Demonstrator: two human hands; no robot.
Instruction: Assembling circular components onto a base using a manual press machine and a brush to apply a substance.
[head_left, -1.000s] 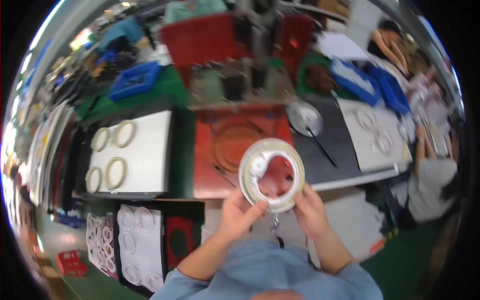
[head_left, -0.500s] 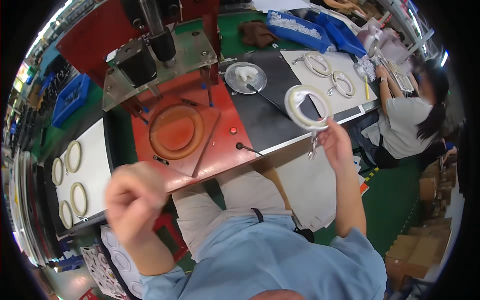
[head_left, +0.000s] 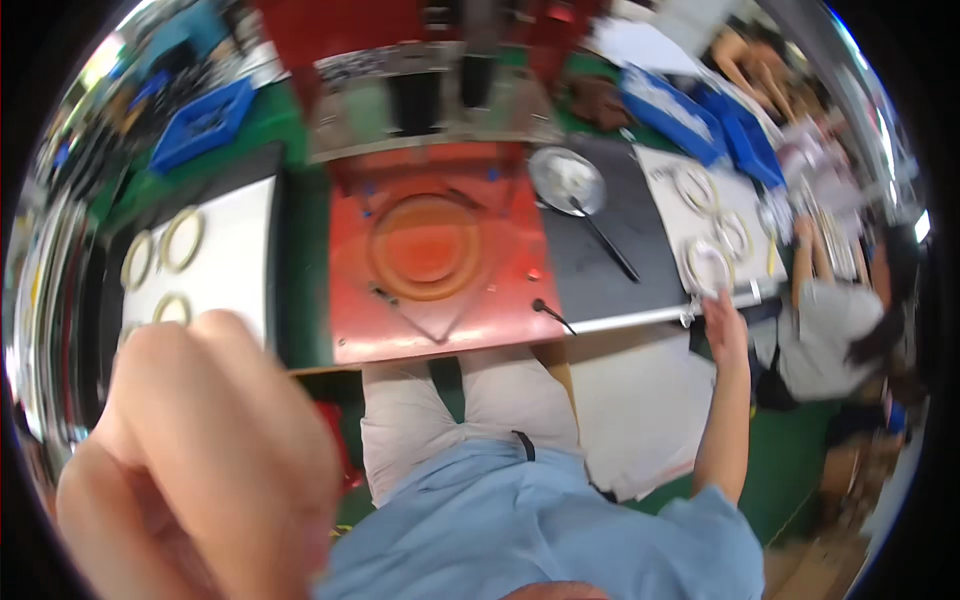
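Note:
At the right, my right hand (head_left: 722, 325) has its fingertips on the near edge of a cream ring (head_left: 709, 268) with a whitish middle. A small metal clasp (head_left: 688, 314) dangles from this ring, by the board's front edge. The ring appears at the near-left part of a white board (head_left: 660, 170), where two similar rings (head_left: 695, 188) (head_left: 734, 236) lie behind it. Large and blurred at the lower left, my left hand (head_left: 205, 440) is raised close to the camera. Its fingers are curled in, and the inside of its grip is hidden.
A press with a red base (head_left: 500, 310) and round orange die (head_left: 425, 248) stands ahead. Beside it are a round dish (head_left: 548, 180) and a black-handled tool (head_left: 610, 245). Several rings (head_left: 181, 240) lie on the left board (head_left: 235, 235). A co-worker (head_left: 835, 320) sits at the right.
My right hand has carried the ring rightward, over to the white board. My left hand has come up closer to the camera, down and left in view. The view has turned.

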